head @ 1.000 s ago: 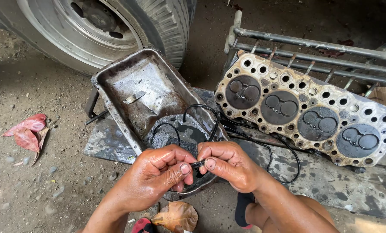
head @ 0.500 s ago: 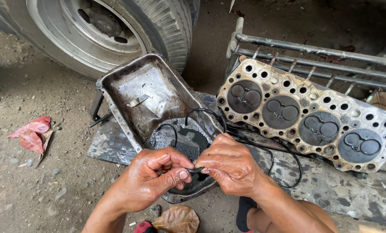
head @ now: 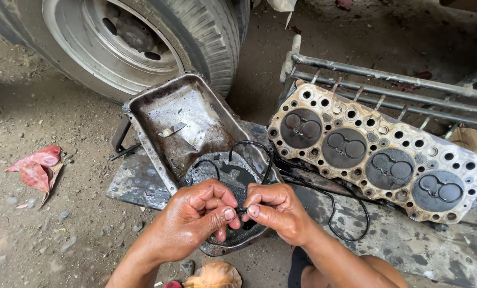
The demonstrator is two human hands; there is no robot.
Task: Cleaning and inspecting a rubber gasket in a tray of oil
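Both hands (head: 196, 216) (head: 276, 210) thumb-to-thumb on black cord (head: 242, 210)

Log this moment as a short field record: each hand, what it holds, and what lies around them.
left hand: pinches the thin black cord at its fingertips
right hand: pinches the same cord, thumbs of both hands nearly meeting
cord: loops back over the oily metal pan toward the cylinder head
pan: tilted, on a metal sheet
cylinder head: leans against a metal rack
behind: truck wheel
ground: red leaves
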